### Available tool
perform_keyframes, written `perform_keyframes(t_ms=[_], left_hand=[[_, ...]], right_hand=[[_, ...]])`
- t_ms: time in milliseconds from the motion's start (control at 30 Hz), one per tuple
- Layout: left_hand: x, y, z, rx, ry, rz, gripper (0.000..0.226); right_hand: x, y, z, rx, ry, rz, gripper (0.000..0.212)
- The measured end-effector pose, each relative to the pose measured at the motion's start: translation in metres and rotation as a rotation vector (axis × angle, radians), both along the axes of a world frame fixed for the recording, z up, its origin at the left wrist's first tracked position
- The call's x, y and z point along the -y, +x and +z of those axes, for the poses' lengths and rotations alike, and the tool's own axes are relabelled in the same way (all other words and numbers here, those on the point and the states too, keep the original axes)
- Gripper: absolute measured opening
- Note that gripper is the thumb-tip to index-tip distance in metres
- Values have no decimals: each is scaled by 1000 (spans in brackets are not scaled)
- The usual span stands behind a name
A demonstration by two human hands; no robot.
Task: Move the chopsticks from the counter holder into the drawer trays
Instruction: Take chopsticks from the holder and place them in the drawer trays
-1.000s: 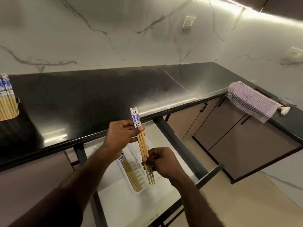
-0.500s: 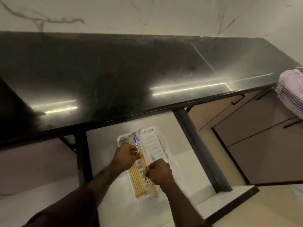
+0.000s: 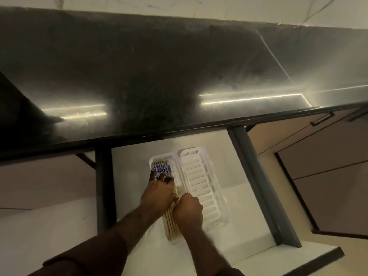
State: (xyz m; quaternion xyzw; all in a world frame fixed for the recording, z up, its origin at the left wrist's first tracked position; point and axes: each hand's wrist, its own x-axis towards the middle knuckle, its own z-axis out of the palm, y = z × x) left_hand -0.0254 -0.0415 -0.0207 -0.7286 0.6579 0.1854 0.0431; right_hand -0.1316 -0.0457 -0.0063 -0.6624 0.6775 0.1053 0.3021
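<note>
The chopsticks [image 3: 171,220] lay in the left tray [image 3: 154,159] of the open drawer [image 3: 258,188]. The left hand [image 3: 159,193] pressed spread fingers on their patterned ends; the right hand [image 3: 188,208] was curled beside them, its hold hidden. Pushing unevenly could have fanned the sticks over the rim into the right tray [image 3: 207,188] or slid the tray itself.

A glossy black worktop [image 3: 139,66] mirrors two strips of light beneath a white marbled wall [image 3: 199,6]; brown cabinet doors [image 3: 322,156] stand right.
</note>
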Motion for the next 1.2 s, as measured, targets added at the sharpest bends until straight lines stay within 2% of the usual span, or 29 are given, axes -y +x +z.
perform_keyframes(t_ms=[233,467,567,633,933,1200], left_hand=[[-1,1,-9,72,57,-92,70],[-3,-3,-7,120,110,-121,63],[0,-4,-4,122,122,-120,59],[1,-4,-4,137,142,-137,59],[0,-4,-4,146,142,-135,63],[0,-5,-5,194,158,-143,62]], right_hand=[[-7,3,-9,-42,-55,63,21],[-9,6,-12,-47,-71,134,20],[-8,5,-15,-18,-33,165,28],[-8,4,-15,-2,18,183,34],[-4,2,-14,-41,-2,287,37],[-6,1,-16,-18,-32,262,37]])
